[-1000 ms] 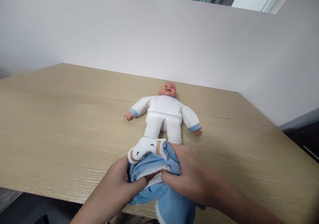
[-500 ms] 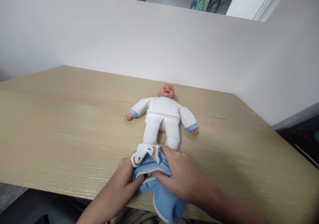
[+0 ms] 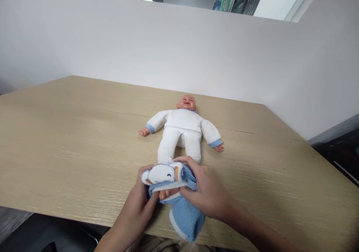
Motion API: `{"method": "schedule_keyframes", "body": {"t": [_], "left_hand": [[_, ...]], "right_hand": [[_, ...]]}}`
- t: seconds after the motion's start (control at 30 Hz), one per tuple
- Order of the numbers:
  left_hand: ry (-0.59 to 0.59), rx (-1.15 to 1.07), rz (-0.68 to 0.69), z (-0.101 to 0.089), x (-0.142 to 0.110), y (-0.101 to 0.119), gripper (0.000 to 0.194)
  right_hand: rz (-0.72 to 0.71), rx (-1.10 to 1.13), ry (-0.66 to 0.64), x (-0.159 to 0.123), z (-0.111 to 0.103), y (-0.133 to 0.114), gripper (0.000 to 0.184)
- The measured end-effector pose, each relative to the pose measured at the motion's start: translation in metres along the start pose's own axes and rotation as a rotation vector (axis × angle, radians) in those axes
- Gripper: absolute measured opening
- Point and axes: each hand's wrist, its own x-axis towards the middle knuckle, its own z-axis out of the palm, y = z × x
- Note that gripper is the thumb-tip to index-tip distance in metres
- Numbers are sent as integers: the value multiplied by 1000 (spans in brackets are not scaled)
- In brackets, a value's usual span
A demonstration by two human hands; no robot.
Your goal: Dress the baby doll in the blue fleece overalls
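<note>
A baby doll [image 3: 183,119] in white clothing with blue cuffs lies face up on the table, arms spread, its legs toward me. Around its feet are bunched blue fluffy doll trousers [image 3: 187,216] with white trim and a white animal-face patch. One tube of the trousers hangs toward the table's near edge. Part of a doll's foot [image 3: 164,194] shows in the white-trimmed opening. My left hand [image 3: 141,194] grips the left side of the cloth, thumb by that opening. My right hand [image 3: 206,188] is closed on the right side, fingers behind the cloth and thumb in front.
The wooden table [image 3: 84,143] stretches wide on both sides, against a white partition [image 3: 168,50] at the back. Its near edge is just below my hands. A black chair [image 3: 50,229] is at the lower left, and a dark object [image 3: 342,154] stands beyond the right edge.
The opening of the trousers is spread differently and more of the doll's foot shows in it. The face patch lies flatter and wider. My right hand has shifted slightly up.
</note>
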Motion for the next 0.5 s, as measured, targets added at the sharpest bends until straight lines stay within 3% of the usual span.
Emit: {"method": "schedule_keyframes", "body": {"t": [0.13,0.3,0.43,0.5], "left_hand": [[67,-50,18,0,4,-9,38],[29,-73,14,-8,19,-5,37],[0,-24,-23,-19,38,2,30],[-48,-12,-39,-25,49,3,27]], "right_hand": [[-59,90,12,8,-1,7,44],[-140,34,62,24,-6,19,26],[-197,5,6,35,-19,24,23],[-203,16,-33,39,-25,26,31]]}}
